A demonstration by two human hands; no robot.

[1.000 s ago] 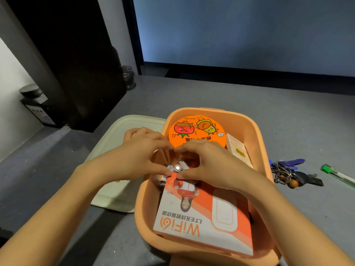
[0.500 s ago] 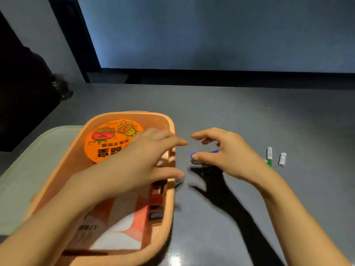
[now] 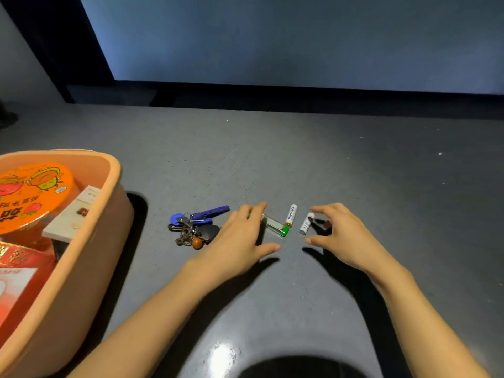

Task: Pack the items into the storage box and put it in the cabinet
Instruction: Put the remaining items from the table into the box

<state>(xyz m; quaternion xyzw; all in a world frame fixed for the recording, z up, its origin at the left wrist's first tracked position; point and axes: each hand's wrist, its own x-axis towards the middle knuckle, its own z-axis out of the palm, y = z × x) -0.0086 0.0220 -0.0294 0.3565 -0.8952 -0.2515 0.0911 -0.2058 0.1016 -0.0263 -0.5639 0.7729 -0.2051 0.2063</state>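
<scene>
We had both hands out over the dark grey speckled tabletop (image 3: pixel 272 148), going for the loose small stuff. Left hand (image 3: pixel 240 241) lay low over the clear lighter with the green end (image 3: pixel 276 226), fingers spread apart and not yet closed on it; whether the fingertips touched it we could not tell. Right hand (image 3: pixel 341 238) had thumb and forefinger apart, curled toward the short white battery (image 3: pixel 305 223), gripping nothing. A second white battery with a gold tip (image 3: pixel 291 216) sat between lighter and short battery, untouched. The bunch of keys with blue heads and a brown bead (image 3: pixel 195 226) lay just left of the left hand. The orange plastic storage box (image 3: pixel 109 214) stood well left, open, already holding a round orange-lidded tub (image 3: pixel 32 195), a flat white carton (image 3: pixel 72 216) and a red-and-white box (image 3: pixel 16 271). We judged packing part done; four items were left out, so two hands worked at once.
</scene>
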